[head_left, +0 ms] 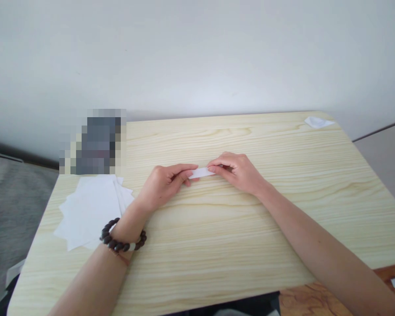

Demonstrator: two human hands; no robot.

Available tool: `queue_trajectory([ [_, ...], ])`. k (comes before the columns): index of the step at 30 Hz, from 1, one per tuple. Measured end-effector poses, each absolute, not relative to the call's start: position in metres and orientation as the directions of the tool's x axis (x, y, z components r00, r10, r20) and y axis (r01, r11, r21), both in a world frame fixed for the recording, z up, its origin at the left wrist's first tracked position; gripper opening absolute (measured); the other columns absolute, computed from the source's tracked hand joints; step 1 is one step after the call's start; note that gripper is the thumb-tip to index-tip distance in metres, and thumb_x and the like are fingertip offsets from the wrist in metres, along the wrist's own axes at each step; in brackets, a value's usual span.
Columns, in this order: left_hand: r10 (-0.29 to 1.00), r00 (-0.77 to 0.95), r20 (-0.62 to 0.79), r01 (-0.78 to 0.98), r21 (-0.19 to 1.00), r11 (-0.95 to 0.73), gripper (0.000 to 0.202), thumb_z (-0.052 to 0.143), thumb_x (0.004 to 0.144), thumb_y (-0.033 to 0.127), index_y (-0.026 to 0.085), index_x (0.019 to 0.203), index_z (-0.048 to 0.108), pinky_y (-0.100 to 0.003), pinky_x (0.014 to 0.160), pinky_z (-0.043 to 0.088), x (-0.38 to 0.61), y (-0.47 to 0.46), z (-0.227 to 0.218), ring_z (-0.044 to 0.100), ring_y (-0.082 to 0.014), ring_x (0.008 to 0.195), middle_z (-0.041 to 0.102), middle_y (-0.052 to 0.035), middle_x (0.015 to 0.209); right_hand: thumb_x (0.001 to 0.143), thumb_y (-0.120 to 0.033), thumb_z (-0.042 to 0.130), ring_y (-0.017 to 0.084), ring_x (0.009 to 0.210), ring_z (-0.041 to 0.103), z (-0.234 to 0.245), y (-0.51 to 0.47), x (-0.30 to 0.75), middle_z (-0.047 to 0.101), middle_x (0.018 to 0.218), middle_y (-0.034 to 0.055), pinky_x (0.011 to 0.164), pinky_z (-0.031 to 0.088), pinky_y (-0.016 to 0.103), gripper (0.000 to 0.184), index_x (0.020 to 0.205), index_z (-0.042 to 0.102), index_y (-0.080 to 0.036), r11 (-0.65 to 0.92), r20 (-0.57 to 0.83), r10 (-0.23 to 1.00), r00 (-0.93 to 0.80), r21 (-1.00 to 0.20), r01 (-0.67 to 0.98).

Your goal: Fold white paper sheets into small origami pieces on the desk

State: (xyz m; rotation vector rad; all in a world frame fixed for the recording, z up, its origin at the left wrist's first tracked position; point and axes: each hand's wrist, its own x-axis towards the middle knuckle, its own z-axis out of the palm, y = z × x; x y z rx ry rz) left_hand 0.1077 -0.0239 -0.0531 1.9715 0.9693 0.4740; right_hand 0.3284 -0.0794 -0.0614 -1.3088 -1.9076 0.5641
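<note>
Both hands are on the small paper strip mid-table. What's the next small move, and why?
Probably press the paper strip flat onto the table and run a fingertip along it to sharpen the crease. The left hand and right hand each pinch one end, and the strip looks folded narrow and sits close to the wood.

A plain, pale grey-white wall [197, 52] fills the upper half of the view, evenly lit by soft, diffuse light. In front of it stands a counter [250, 245] of light, straight-grained wood with rounded corners. Beyond the counter's left edge lies a grey, finely textured floor [9, 197], met at the wall by a dark skirting strip [19, 156]. Below the near right corner shows a reddish-brown wooden surface [303, 300]. Beyond the right edge is a pale panel [385, 162].
</note>
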Motion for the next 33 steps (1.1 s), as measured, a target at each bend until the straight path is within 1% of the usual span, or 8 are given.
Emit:
queue_trajectory([
  [3,0.795,0.606,0.003,0.446,0.826,-0.343,0.035,0.05,0.089,0.035,0.016,0.114,0.066,-0.019,0.054,0.044,0.11,-0.027,-0.052,0.059,-0.011,0.057,0.071,0.0003,0.067,0.09,-0.026,0.059,0.011,0.064,0.057,-0.06,-0.079,0.329,0.069,0.073,0.0013,0.06,0.041,0.023,0.016,0.084,0.071,-0.018,0.37,0.318,0.928,-0.195,-0.716,0.591],
  [7,0.803,0.594,0.034,0.426,0.834,-0.351,0.031,0.053,0.089,0.037,0.017,0.11,0.064,-0.019,0.054,0.045,0.111,-0.029,-0.054,0.055,-0.0098,0.052,0.072,0.0007,0.068,0.089,-0.026,0.06,0.011,0.064,0.058,-0.06,-0.078,0.329,0.068,0.073,0.0006,0.06,0.042,0.022,0.014,0.082,0.069,-0.018,0.328,0.277,0.944,-0.178,-0.761,0.559],
  [10,0.772,0.606,0.19,0.469,0.699,-0.54,0.02,0.057,0.088,0.033,0.019,0.099,0.067,-0.021,0.059,0.045,0.109,-0.026,-0.058,0.054,-0.0098,0.057,0.072,0.0002,0.075,0.088,-0.026,0.062,0.011,0.067,0.057,-0.063,-0.078,0.328,0.067,0.076,0.0005,0.062,0.043,0.023,0.01,0.085,0.067,-0.019,0.342,0.294,0.939,-0.177,-0.751,0.565],
  [13,0.618,0.694,0.369,0.391,0.527,-0.754,0.014,0.058,0.088,0.025,0.02,0.094,0.07,-0.027,0.078,0.048,0.108,-0.022,-0.061,0.059,-0.016,0.086,0.069,-0.0046,0.093,0.088,-0.025,0.062,0.014,0.076,0.057,-0.067,-0.078,0.327,0.066,0.08,0.0016,0.073,0.045,0.026,0.006,0.086,0.066,-0.02,0.425,0.376,0.901,-0.215,-0.669,0.61],
  [15,0.558,0.712,0.425,0.359,0.463,-0.811,0.015,0.057,0.089,0.022,0.02,0.095,0.071,-0.031,0.083,0.047,0.108,-0.02,-0.063,0.056,-0.018,0.092,0.065,-0.0067,0.099,0.088,-0.023,0.062,0.016,0.084,0.057,-0.069,-0.078,0.326,0.063,0.085,0.0037,0.08,0.044,0.029,0.007,0.084,0.066,-0.019,0.462,0.409,0.879,-0.244,-0.606,0.648],
  [20,0.506,0.757,0.414,0.345,0.405,-0.847,0.021,0.053,0.091,0.018,0.022,0.099,0.072,-0.033,0.081,0.048,0.111,-0.019,-0.064,0.055,-0.0187,0.09,0.066,-0.0058,0.092,0.09,-0.03,0.059,0.019,0.09,0.054,-0.069,-0.079,0.322,0.059,0.09,0.005,0.084,0.039,0.034,0.014,0.085,0.064,-0.018,0.408,0.382,0.896,-0.228,-0.502,0.763],
  [24,0.504,0.771,0.388,0.38,0.353,-0.855,0.022,0.053,0.09,0.016,0.022,0.101,0.071,-0.034,0.081,0.048,0.111,-0.02,-0.062,0.056,-0.0192,0.092,0.068,-0.0051,0.094,0.092,-0.038,0.055,0.019,0.087,0.052,-0.068,-0.079,0.321,0.061,0.087,0.003,0.081,0.035,0.034,0.02,0.085,0.062,-0.02,0.402,0.322,0.908,-0.269,-0.486,0.776],
  [33,0.511,0.763,0.397,0.443,0.255,-0.86,0.023,0.057,0.084,0.013,0.024,0.094,0.074,-0.03,0.073,0.047,0.111,-0.02,-0.064,0.055,-0.0168,0.08,0.066,-0.003,0.086,0.083,-0.016,0.061,0.015,0.076,0.052,-0.059,-0.073,0.326,0.06,0.077,-0.0007,0.078,0.037,0.031,0.005,0.084,0.058,-0.019,0.253,0.173,0.967,-0.185,-0.671,0.697],
])
